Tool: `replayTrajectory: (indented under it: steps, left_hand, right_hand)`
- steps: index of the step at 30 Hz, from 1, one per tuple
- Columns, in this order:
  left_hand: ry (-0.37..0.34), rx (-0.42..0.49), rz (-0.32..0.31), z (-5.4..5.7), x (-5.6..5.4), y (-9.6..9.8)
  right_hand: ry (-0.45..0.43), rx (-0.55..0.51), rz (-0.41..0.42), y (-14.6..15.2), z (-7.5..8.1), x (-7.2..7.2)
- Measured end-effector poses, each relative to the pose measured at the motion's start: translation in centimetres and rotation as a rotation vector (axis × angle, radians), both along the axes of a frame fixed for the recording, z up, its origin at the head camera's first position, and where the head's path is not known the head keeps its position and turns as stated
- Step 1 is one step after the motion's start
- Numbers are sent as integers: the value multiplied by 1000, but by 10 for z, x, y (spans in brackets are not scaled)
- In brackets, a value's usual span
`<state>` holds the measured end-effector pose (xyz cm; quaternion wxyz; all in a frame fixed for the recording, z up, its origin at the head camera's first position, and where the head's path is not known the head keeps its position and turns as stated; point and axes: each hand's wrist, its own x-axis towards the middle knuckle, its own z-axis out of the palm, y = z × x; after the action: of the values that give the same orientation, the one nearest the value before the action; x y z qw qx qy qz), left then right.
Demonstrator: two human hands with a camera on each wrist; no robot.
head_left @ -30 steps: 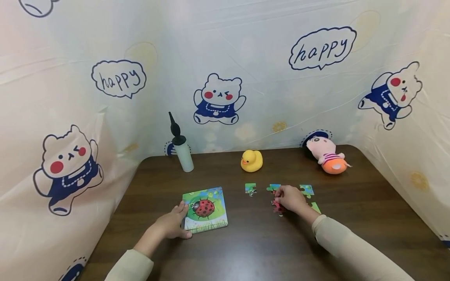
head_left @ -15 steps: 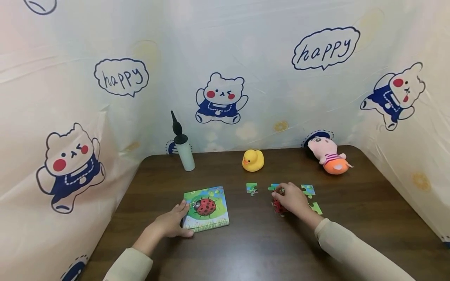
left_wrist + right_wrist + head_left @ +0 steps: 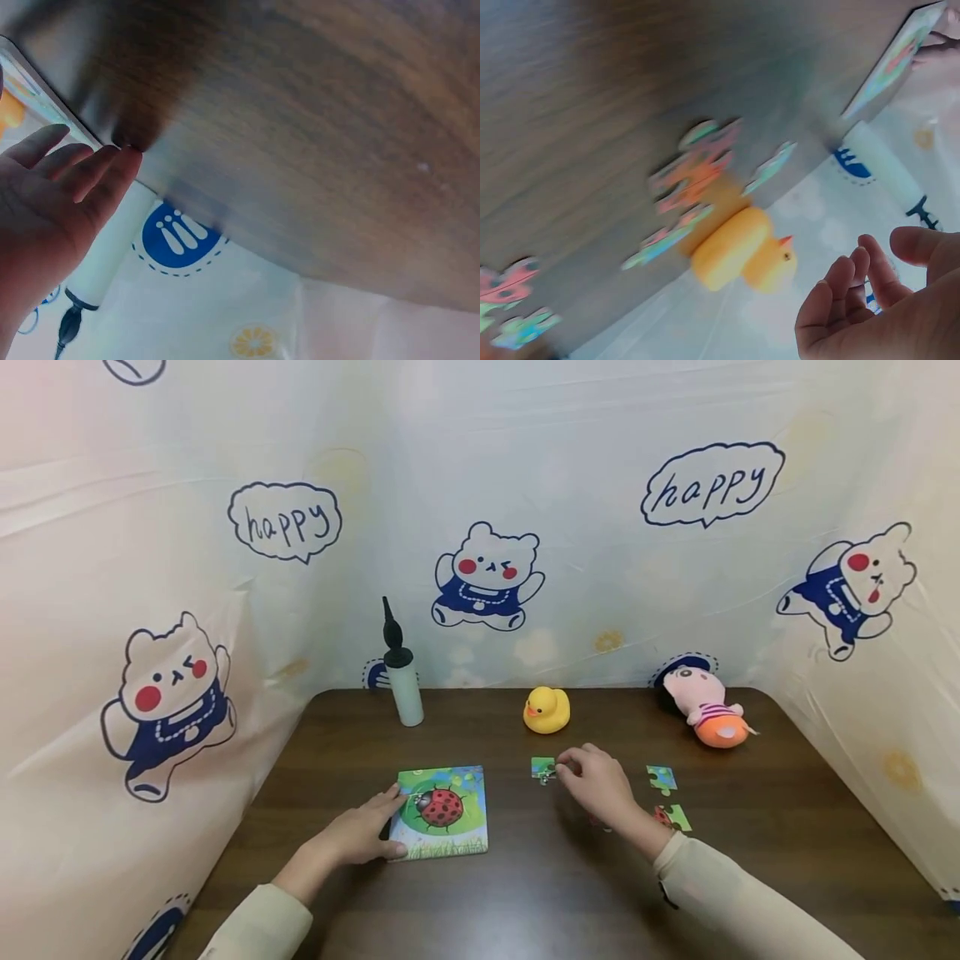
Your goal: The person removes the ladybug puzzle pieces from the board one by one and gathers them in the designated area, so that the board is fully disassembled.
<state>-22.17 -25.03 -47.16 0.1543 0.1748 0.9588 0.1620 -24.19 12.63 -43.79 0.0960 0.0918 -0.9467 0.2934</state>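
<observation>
My left hand [image 3: 357,832] rests against the left side of a square ladybug puzzle board [image 3: 440,812], thumb by its near corner. In the left wrist view those fingers [image 3: 112,176] are stretched out along the board's edge. My right hand [image 3: 600,783] hovers near a small green and blue puzzle piece [image 3: 542,767]. From the right wrist view, that right hand [image 3: 881,292] has loosely bent fingers with nothing between them. Beneath it lie red ladybug pieces [image 3: 697,174] and a blue-green piece [image 3: 667,236], mostly hidden in the head view.
Two more puzzle pieces, one blue-green [image 3: 662,778] and one red-green [image 3: 672,817], lie to the right. Along the back of the brown table [image 3: 517,910] stand a hand pump [image 3: 407,689] and a yellow rubber duck [image 3: 547,710]. A pink plush toy [image 3: 705,706] lies at the back right.
My right hand has left the red middle piece and moved left and up toward the upper left piece. My left hand stays at the board. The head view has shifted slightly.
</observation>
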Motion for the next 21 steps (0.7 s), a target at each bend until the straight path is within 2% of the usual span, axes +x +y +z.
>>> replayTrajectory:
  steps: [7,9,11,14,17,21]
  left_hand:
    - [-52,-1,11,-14,22,-24]
    - [-85,-18,5,-15,24,-29]
    - [-124,-31,7,-12,20,-30]
    - [-153,-38,1,-3,6,-25]
    - [-152,-54,-16,4,-6,-18]
    - [-133,-111,-22,6,-10,-12]
  right_hand:
    - [56,-8,117,-50,-7,4]
    - [55,-2,167,-63,-7,4]
    - [50,-5,198,-74,-6,3]
    - [48,-28,196,-87,-2,-3]
    - [25,-31,181,-99,0,-8]
    - [1,-8,211,-117,-2,-13]
